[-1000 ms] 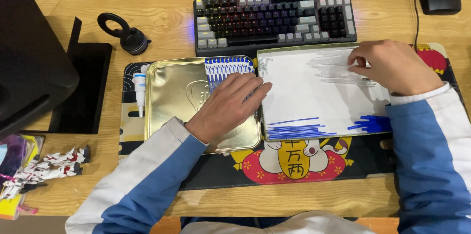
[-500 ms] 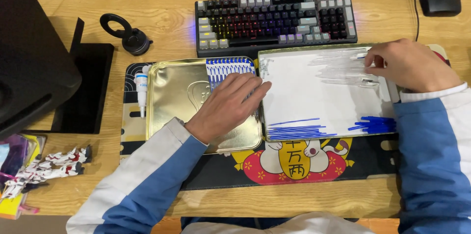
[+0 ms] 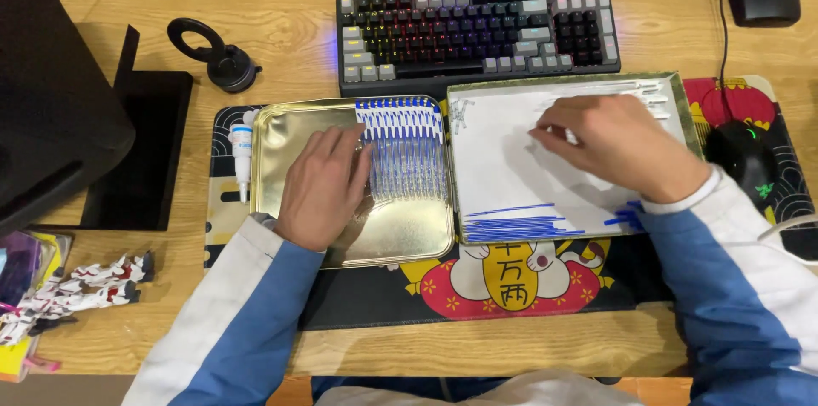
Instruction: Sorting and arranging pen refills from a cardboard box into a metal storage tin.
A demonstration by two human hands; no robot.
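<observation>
A: Head view. What are the hands on?

B: The left hand [image 3: 324,189] lies flat, fingers spread a little, palm down inside the gold tin tray [image 3: 281,129], touching the row of blue-tipped sticks [image 3: 400,150]. It grips nothing that I can see. The right hand [image 3: 609,146] hovers curled over the white sheet [image 3: 511,176] in the second tray at three o'clock of the first; its fingertips seem pinched on a thin white stick, but I cannot tell for sure.

A: How far along does the work look?

B: I judge it partway. One neat row fills the twelve-to-three o'clock part of the gold tray, side by side, touching. The rest of that tray is bare metal. A loose pile of blue sticks [image 3: 511,225] still waits at the six o'clock edge of the white sheet, with a smaller clump [image 3: 626,217] beside the right wrist, and pale ones [image 3: 635,92] at the twelve o'clock edge.

A: Which way do they run?

B: The laid row has its long axis from twelve to six o'clock, blue tips at twelve. The waiting piles lie crosswise, nine to three.

A: Anything else around?

B: A keyboard [image 3: 477,31] at twelve o'clock on the surface, a mouse [image 3: 741,155] at three, a small white tube [image 3: 242,150] just left of the gold tray.
</observation>
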